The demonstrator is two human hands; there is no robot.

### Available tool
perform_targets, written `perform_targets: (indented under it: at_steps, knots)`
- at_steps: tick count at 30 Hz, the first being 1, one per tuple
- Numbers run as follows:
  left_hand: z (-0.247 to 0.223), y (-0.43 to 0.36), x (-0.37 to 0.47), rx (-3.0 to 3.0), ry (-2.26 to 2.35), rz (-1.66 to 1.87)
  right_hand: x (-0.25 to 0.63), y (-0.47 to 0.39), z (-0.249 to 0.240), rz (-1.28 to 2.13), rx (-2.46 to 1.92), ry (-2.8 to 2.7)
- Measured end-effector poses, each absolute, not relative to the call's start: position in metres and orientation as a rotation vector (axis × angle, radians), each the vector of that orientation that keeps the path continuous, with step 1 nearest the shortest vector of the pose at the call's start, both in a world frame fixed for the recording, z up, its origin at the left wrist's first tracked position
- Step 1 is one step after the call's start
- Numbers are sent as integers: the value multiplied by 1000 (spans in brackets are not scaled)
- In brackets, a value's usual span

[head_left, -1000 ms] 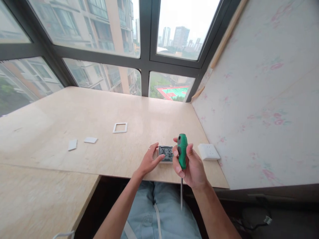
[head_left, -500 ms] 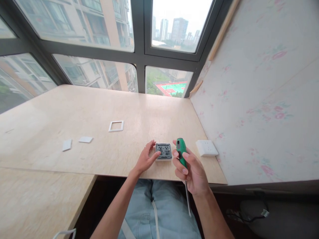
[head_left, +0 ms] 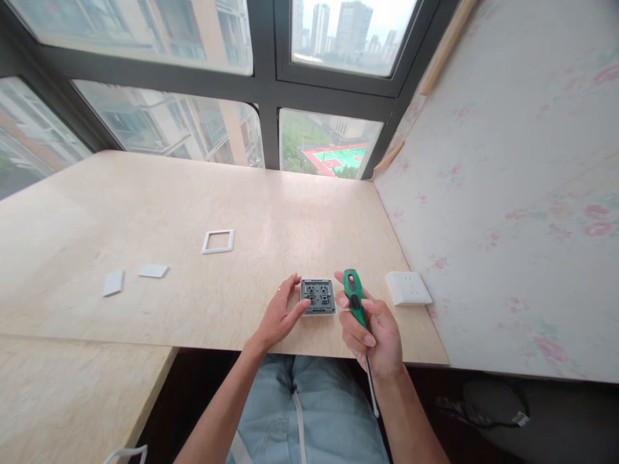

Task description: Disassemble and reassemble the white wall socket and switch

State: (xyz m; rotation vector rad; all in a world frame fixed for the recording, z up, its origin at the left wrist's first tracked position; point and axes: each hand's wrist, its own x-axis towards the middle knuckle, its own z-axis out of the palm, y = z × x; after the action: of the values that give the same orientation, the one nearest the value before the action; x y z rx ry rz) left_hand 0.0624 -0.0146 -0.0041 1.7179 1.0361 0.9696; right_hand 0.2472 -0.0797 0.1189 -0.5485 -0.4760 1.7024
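A square wall switch [head_left: 318, 298] without its cover lies near the front edge of the wooden surface, its dark inner mechanism facing up. My left hand [head_left: 282, 310] steadies it from the left, thumb on its near left part and fingers at its far left side. In my right hand [head_left: 371, 332], just right of the switch, is a screwdriver [head_left: 355, 298] with a green and black handle. Its handle end points up and away, while the metal shaft slants down toward my lap, apart from the switch.
A white rectangular frame [head_left: 204, 242] and two white plates [head_left: 113, 283] [head_left: 153, 270] lie to the left. On the right, a white socket panel [head_left: 409, 288] sits against the flowered wall [head_left: 522, 212]. Windows [head_left: 164, 122] rise behind the surface. A white cable [head_left: 126, 453] shows at bottom left.
The view has tilted down slightly. The screwdriver handle has turned a little in my right hand, showing more of its black part. My left hand stays at the switch.
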Motion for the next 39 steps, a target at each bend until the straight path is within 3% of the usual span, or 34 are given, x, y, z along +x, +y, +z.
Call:
perform_targets:
  at_steps: [39]
  knots:
    - [6,-23,58,1750,1070,848,263,-25,77,1774,-547,-327]
